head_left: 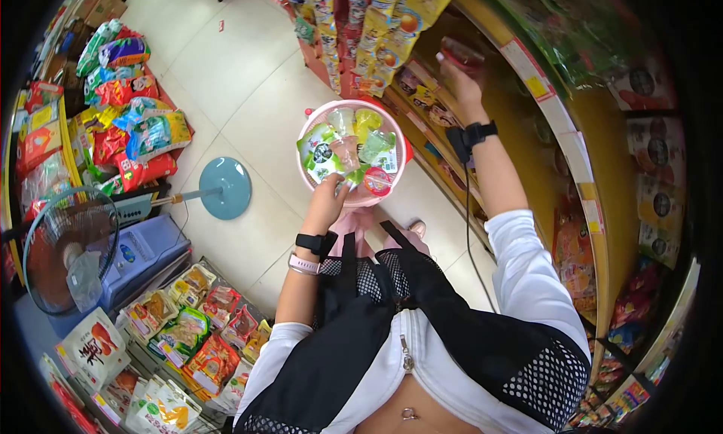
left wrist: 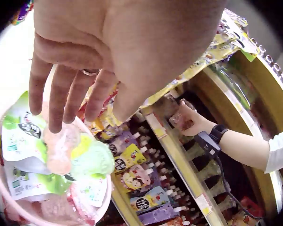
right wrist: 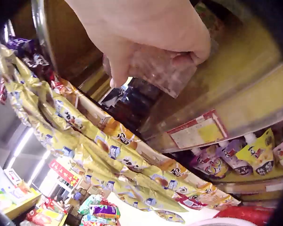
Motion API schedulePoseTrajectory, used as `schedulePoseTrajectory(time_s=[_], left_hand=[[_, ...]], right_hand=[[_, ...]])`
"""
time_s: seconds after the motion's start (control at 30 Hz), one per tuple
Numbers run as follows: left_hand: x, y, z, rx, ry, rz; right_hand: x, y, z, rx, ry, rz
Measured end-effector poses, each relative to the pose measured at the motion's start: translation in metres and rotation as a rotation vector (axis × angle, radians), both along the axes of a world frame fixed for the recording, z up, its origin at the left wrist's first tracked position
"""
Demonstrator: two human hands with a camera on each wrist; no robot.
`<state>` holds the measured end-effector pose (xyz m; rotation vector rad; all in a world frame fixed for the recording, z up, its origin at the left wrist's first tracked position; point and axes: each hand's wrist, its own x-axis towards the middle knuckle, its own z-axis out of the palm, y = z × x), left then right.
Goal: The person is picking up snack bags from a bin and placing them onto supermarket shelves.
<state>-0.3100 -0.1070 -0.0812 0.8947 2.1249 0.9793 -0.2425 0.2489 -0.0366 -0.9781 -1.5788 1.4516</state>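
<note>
My right hand (head_left: 463,84) is raised at the shelf on the right and grips a clear plastic container (head_left: 462,56) with reddish contents. In the right wrist view, fingers and thumb curl round this container (right wrist: 162,70), partly covering it. Low over a round pink basket (head_left: 364,201) is my left hand (head_left: 325,200). Its fingers (left wrist: 56,101) hang loosely extended in the left wrist view, overlapping a pinkish cup (left wrist: 60,150). The basket also holds a yellow cup (head_left: 367,122), a pale green cup (head_left: 376,145), white-green pouches (head_left: 319,154) and a red round-topped item (head_left: 377,181).
Yellow snack packets (head_left: 407,27) hang at the shelf end. Spouted pouches (right wrist: 257,153) line a lower shelf. A fan base (head_left: 224,188) stands on the tiled floor at left, near bagged snacks (head_left: 154,132) and packaged food (head_left: 211,359). A cable (head_left: 468,215) trails from my right wrist.
</note>
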Motion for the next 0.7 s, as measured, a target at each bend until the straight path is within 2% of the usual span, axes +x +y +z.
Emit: schedulePoseTrajectory(time_s=[0.07, 0.17, 0.23, 0.4, 0.47, 0.5, 0.53, 0.6, 0.67, 0.7], left_hand=[[-0.001, -0.02, -0.017, -0.044, -0.048, 0.063], [-0.001, -0.047, -0.032, -0.058, -0.027, 0.111], [0.001, -0.056, -0.039, -0.161, -0.087, 0.156], [-0.009, -0.05, -0.059, -0.228, -0.138, 0.102], [-0.009, -0.046, -0.066, -0.215, -0.133, 0.059], [-0.01, -0.046, -0.089, -0.226, -0.173, 0.037], [-0.012, -0.037, -0.091, -0.229, -0.177, 0.02], [-0.011, -0.016, -0.091, -0.298, -0.106, -0.039], [-0.015, 0.005, -0.096, -0.297, -0.146, -0.033], [-0.018, 0.016, -0.101, -0.125, -0.08, 0.057]], right_hand=[[-0.019, -0.003, 0.013, -0.063, -0.01, -0.002], [-0.042, 0.007, -0.008, -0.121, -0.097, 0.058], [-0.051, 0.024, -0.023, -0.165, -0.183, 0.104], [-0.045, 0.057, -0.06, -0.264, -0.414, 0.162], [-0.012, 0.03, -0.037, 0.433, -0.935, 0.293], [-0.001, 0.016, -0.041, 0.387, -0.781, 0.15], [0.013, 0.004, -0.046, 0.34, -0.628, -0.002], [0.037, -0.047, -0.028, 0.335, -0.341, -0.173], [0.07, -0.082, -0.04, 0.335, -0.308, -0.062], [0.088, -0.104, -0.042, 0.32, -0.388, -0.047]])
